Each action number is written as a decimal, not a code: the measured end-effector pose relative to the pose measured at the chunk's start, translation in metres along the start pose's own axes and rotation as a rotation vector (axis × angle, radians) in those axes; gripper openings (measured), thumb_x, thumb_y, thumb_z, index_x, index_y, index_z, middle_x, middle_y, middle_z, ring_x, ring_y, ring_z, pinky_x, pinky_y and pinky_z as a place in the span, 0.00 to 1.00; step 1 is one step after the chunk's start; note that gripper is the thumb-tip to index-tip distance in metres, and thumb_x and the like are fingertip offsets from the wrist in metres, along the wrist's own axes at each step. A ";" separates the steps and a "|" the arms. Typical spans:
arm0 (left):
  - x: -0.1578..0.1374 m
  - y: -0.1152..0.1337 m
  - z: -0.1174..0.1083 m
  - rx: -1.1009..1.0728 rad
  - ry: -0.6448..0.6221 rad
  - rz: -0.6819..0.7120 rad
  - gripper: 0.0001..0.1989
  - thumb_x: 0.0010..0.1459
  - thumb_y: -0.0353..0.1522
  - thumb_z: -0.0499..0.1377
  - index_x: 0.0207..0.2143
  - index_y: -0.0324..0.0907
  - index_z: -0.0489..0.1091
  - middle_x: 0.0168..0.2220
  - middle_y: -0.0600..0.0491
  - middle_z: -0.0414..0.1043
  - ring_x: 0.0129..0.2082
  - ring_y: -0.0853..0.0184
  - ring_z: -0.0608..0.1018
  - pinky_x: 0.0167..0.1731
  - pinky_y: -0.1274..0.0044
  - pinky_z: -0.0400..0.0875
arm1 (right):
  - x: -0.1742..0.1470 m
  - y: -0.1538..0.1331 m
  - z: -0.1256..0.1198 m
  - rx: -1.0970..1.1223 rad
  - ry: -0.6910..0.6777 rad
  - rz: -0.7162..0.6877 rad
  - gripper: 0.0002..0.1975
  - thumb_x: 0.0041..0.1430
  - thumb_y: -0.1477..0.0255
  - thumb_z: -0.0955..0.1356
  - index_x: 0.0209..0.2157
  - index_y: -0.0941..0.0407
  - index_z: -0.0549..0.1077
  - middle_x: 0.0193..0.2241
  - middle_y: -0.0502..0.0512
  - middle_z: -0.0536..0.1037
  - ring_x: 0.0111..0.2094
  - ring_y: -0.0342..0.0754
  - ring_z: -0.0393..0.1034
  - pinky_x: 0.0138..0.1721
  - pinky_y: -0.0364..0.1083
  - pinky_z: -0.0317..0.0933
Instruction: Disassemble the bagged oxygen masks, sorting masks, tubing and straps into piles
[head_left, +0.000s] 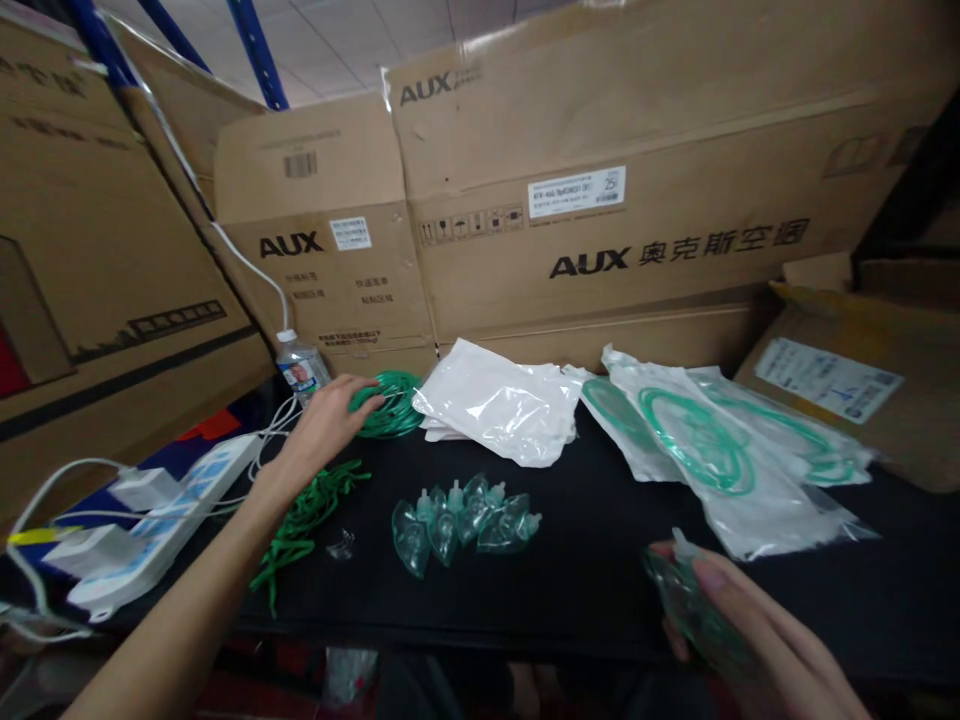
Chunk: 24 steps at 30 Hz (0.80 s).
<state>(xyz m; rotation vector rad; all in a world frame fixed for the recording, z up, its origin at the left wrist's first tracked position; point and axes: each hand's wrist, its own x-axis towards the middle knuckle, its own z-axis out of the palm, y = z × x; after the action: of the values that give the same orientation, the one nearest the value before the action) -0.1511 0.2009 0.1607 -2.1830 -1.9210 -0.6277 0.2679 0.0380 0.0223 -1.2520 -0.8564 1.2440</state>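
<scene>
The reference item is the stack of white glossy plastic pouches (499, 400), lying flat on the black tabletop (592, 570) against the brown printed cardboard panels (675, 220) that stand behind it. The coil of thin translucent green tubing (405, 408) lies immediately left of the stack. The left hand (337, 408) is extended to the left side of this coil, palm down, with thumb and forefinger slightly parted at the tubing; whether the fingers grip it cannot be determined. The right hand (739, 600) is positioned to the right of the stack and nearer the viewer; its thumb and fingers are closed around a clear green-tinted plastic mask (694, 605) with a pale connector. Four similar clear green-tinted masks (444, 535) lie side by side in front of the stack, slightly to its left, each with its pale connector fitted. A tangled bundle of dark green straps (311, 510) lies left of the stack and nearer the viewer, with small shiny clips (341, 545) just beside it. Flat transparent packets with coiled green tubing (697, 440) are located right of the stack. The white multi-socket power strip (169, 530) lies well apart from the stack, to its far left.
</scene>
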 end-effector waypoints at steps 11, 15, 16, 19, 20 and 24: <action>-0.184 0.106 0.061 -0.258 0.316 -0.207 0.23 0.67 0.46 0.59 0.60 0.49 0.68 0.64 0.43 0.65 0.63 0.45 0.71 0.60 0.50 0.69 | 0.025 -0.034 0.050 0.085 -0.155 -0.034 0.18 0.60 0.55 0.76 0.45 0.53 0.82 0.38 0.51 0.83 0.42 0.48 0.74 0.45 0.43 0.64; -0.179 0.098 0.075 -0.264 0.223 -0.180 0.24 0.67 0.45 0.58 0.63 0.53 0.65 0.69 0.45 0.60 0.67 0.45 0.68 0.61 0.50 0.70 | 0.038 -0.038 0.060 0.128 -0.206 -0.055 0.17 0.59 0.56 0.77 0.37 0.56 0.79 0.23 0.44 0.72 0.24 0.41 0.62 0.28 0.42 0.57; -0.174 0.096 0.076 -0.266 0.203 -0.147 0.24 0.68 0.44 0.57 0.64 0.53 0.64 0.70 0.45 0.59 0.68 0.46 0.67 0.62 0.51 0.69 | 0.039 -0.039 0.063 0.134 -0.220 -0.051 0.17 0.59 0.56 0.77 0.36 0.56 0.78 0.23 0.44 0.71 0.23 0.40 0.60 0.27 0.41 0.55; -0.161 0.091 0.077 -0.272 0.150 -0.061 0.23 0.71 0.41 0.54 0.66 0.53 0.62 0.70 0.46 0.60 0.67 0.47 0.69 0.63 0.51 0.69 | 0.040 -0.040 0.067 0.167 -0.252 -0.032 0.19 0.59 0.57 0.77 0.38 0.54 0.72 0.25 0.46 0.76 0.22 0.41 0.65 0.26 0.42 0.59; -0.159 0.090 0.077 -0.273 0.143 -0.049 0.23 0.71 0.42 0.54 0.66 0.53 0.63 0.71 0.45 0.60 0.67 0.46 0.69 0.62 0.51 0.70 | 0.039 -0.041 0.067 0.177 -0.256 -0.024 0.20 0.59 0.57 0.77 0.42 0.53 0.70 0.25 0.46 0.78 0.22 0.42 0.67 0.26 0.43 0.61; -0.160 0.104 0.070 -0.278 0.279 -0.050 0.25 0.69 0.40 0.58 0.66 0.53 0.64 0.72 0.47 0.59 0.69 0.44 0.66 0.64 0.47 0.66 | 0.036 -0.040 0.065 0.181 -0.278 -0.001 0.30 0.60 0.57 0.76 0.57 0.49 0.63 0.27 0.45 0.80 0.22 0.46 0.74 0.28 0.46 0.69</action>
<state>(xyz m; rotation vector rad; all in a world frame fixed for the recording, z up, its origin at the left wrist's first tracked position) -0.0491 0.0672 0.0471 -2.0628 -1.8361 -1.2033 0.2199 0.0915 0.0669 -0.9481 -0.9190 1.4834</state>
